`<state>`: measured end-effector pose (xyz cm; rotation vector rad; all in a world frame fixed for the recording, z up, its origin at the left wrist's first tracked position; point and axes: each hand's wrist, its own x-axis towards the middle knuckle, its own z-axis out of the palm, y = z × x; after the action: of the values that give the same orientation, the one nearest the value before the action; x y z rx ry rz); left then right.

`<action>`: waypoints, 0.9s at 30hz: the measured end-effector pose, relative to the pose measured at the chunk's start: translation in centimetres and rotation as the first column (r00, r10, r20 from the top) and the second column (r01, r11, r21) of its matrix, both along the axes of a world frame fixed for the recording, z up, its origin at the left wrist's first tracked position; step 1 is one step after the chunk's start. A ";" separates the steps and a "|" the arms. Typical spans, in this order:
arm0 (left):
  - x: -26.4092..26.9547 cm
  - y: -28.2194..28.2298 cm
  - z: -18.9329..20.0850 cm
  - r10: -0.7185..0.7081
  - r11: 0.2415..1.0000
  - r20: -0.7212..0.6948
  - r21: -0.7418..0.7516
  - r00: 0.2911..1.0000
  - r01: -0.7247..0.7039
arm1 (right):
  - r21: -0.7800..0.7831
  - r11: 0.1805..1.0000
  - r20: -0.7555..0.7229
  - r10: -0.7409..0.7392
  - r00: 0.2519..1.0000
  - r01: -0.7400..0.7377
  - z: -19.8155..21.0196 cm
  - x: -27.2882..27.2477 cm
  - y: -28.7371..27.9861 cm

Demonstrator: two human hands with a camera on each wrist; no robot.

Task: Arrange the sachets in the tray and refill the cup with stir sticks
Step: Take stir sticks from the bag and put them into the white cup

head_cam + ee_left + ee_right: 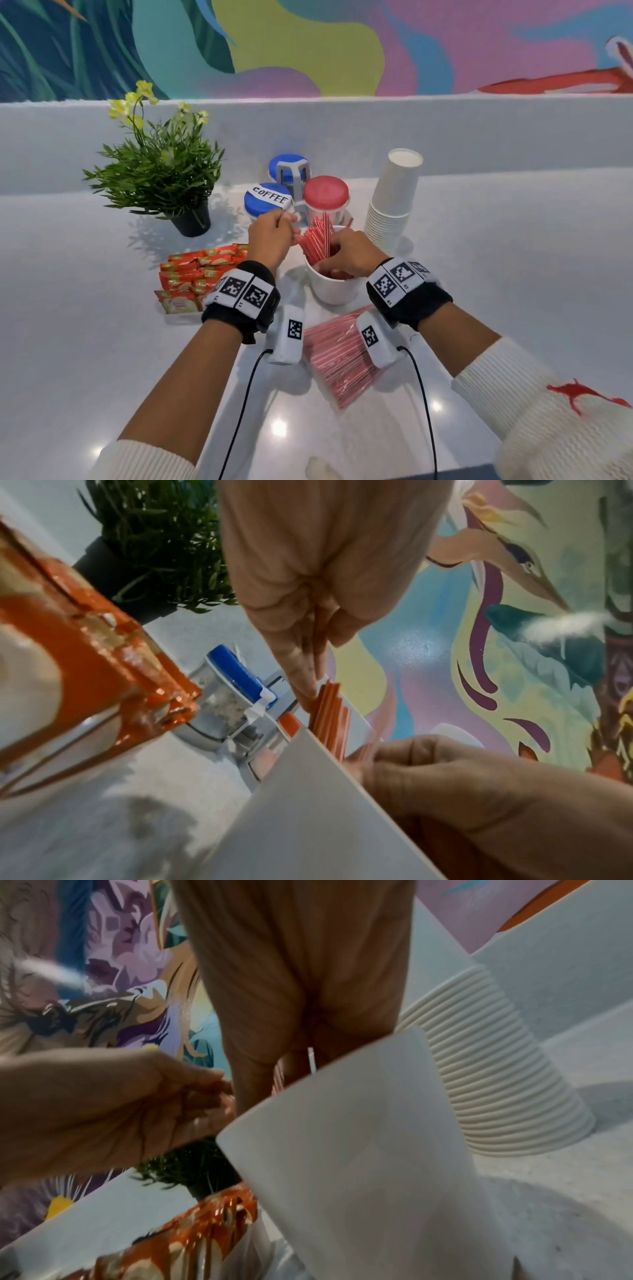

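I see sachets (202,274) packed in the tray (181,318). Both my hands, left hand (270,236) and right hand (349,253), pinch stir sticks (317,240) standing in the cup (334,286); more remain bagged nearby.

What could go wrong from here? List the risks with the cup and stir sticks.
1. The white cup looks light, and the right hand reaches into it among the stir sticks; a sideways pull might tip it.
2. The sticks lean left, where the left hand touches their tops; some could slide out over the rim.
3. The paper cup stack stands close behind; a knock could topple it.
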<state>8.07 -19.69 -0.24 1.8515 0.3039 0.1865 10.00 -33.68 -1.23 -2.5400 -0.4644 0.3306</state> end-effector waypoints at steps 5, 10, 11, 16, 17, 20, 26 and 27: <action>-0.9 0.0 -1.0 -0.122 0.991 0.034 0.053 0.992 0.120 | 0.320 0.900 -0.174 -0.251 0.952 0.296 1.2 -0.1 -0.9; -0.8 -1.0 -1.2 -0.203 0.964 0.026 0.181 0.979 0.195 | 0.154 0.930 -0.076 -0.326 0.942 0.334 1.2 1.2 -0.3; -0.7 -1.0 -1.2 -0.210 0.958 0.022 0.205 0.978 0.201 | 0.106 0.950 -0.074 -0.288 0.955 0.294 1.1 1.3 0.1; -0.6 -0.8 -1.4 -0.248 0.932 0.020 0.278 0.969 0.233 | 0.025 0.990 -0.075 -0.134 0.988 0.136 1.0 1.1 1.1; -0.6 -0.7 -1.5 -0.252 0.931 0.020 0.276 0.968 0.237 | 0.019 0.995 -0.103 -0.098 0.990 0.100 0.9 1.2 0.9; -0.4 -0.6 -1.7 -0.295 0.923 0.007 0.260 0.955 0.283 | 0.045 0.999 -0.227 0.003 0.974 0.008 1.1 1.1 0.3; 0.2 -0.7 -2.1 -0.313 0.948 -0.023 0.051 0.950 0.313 | -0.128 0.984 -0.054 0.118 0.992 -0.124 0.4 -0.3 1.6; 0.3 -0.7 -2.0 -0.309 0.951 -0.020 0.002 0.951 0.309 | -0.123 0.986 -0.051 0.103 0.993 -0.109 0.1 -0.3 1.8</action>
<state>8.34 -20.42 -2.25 1.8801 0.0231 -0.0473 9.67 -31.84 -1.15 -2.6288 -0.5799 0.4683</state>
